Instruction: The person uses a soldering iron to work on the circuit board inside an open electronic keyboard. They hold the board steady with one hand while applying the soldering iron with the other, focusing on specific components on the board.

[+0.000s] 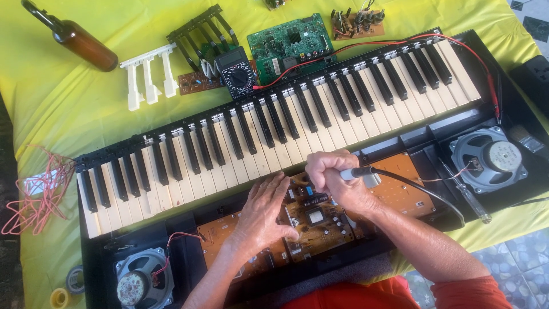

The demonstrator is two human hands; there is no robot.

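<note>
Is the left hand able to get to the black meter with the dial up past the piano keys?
Probably yes. The left hand lies flat on the circuit board, holding nothing. Only the low keys lie between it and the meter, so it would reach over them.

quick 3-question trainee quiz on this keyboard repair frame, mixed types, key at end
1. True or false: the left hand lies flat on the brown circuit board.
2. What does the right hand grip? A) corded tool B) brown bottle C) multimeter
3. How many speakers show inside the keyboard case?

Key: 1 true; 2 A, the corded tool; 3 two, the left speaker and the right speaker.
</note>
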